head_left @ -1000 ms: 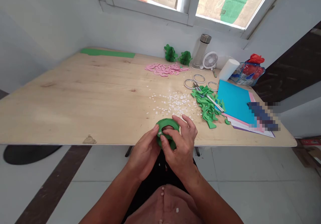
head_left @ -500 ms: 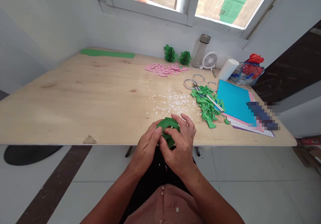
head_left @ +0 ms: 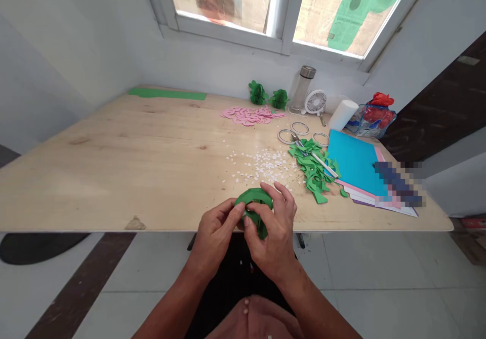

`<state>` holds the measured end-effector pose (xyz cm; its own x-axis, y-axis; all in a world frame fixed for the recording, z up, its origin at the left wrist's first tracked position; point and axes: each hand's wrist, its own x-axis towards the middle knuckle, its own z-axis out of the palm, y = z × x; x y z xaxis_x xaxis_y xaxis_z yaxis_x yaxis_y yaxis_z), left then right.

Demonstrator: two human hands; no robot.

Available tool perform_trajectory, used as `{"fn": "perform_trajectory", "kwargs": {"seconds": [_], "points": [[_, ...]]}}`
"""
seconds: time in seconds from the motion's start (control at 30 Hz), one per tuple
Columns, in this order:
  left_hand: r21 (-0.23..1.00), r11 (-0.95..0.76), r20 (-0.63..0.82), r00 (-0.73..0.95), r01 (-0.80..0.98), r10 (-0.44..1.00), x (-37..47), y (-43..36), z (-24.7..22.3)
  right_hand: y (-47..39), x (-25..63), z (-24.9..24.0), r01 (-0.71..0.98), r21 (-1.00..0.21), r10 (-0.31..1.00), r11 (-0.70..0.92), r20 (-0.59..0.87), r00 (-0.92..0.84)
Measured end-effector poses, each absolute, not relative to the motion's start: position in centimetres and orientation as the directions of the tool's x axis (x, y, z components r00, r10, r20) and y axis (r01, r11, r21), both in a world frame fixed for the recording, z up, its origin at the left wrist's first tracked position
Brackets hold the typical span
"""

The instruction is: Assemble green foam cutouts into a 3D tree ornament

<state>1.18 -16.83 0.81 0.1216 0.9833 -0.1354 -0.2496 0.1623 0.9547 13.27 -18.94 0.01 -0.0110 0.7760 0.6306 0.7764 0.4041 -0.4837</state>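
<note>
A rounded green paper piece made of folded layers (head_left: 253, 195) is held between both hands at the table's front edge. My left hand (head_left: 217, 235) is closed on its left side, thumb on the near face and fingers behind. With thumb and index finger, my right hand (head_left: 274, 232) pinches the lower inner part, while its other fingers rise along the right side. White paper bits (head_left: 268, 164) lie scattered on the table just beyond the hands. To their right is a heap of green paper scraps (head_left: 315, 177), with scissors (head_left: 298, 141) and a white stick (head_left: 324, 165) on top.
Pink paper cutouts (head_left: 248, 115) and two green paper shapes (head_left: 258, 93) stand near the wall, beside a bottle (head_left: 304, 88) and small fan (head_left: 315, 102). Tape rings (head_left: 299, 128), a white roll (head_left: 343, 115) and blue sheets (head_left: 355, 159) occupy the right. A green strip (head_left: 167, 93) lies back left.
The green paper piece has been turned, so its upper band shows as a smoother arch. My left fingers have shifted toward its near edge. The view has tilted slightly upward.
</note>
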Motion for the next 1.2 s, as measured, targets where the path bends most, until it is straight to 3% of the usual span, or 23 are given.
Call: {"fn": "perform_trajectory", "kwargs": {"seconds": [0.13,0.27,0.37,0.47,0.63,0.8,1.2], "points": [[0.953,0.13,-0.123,0.043,-0.275,0.992,1.3,-16.9,0.0,-19.6,13.4,0.3,0.797,-0.456,0.694,0.397,0.717,0.064],[0.962,0.032,-0.061,-0.1,-0.269,0.993,1.6,-17.1,0.0,-20.3,13.2,0.7,0.728,-0.458,0.62,0.51,0.783,0.058],[0.972,0.002,-0.042,-0.163,-0.237,0.986,1.9,-17.4,0.2,-20.1,12.7,0.5,0.658,-0.54,0.705,0.526,0.709,0.018],[0.968,-0.034,-0.015,-0.191,-0.25,0.981,2.2,-17.8,0.3,-19.5,12.2,0.0,0.623,-0.661,0.828,0.418,0.559,0.037],[0.929,-0.006,-0.076,-0.207,-0.37,0.975,2.3,-18.0,0.0,-18.9,12.1,-0.2,0.559,-0.768,0.898,0.313,0.431,0.088],[0.925,-0.006,-0.081,-0.211,-0.381,0.974,2.1,-18.0,-0.5,-18.9,12.2,0.2,0.555,-0.795,0.92,0.244,0.371,0.127],[0.981,-0.019,-0.027,-0.234,-0.193,0.972,1.8,-18.1,-0.4,-18.6,12.2,0.5,0.564,-0.811,0.947,0.158,0.286,0.147]]}}
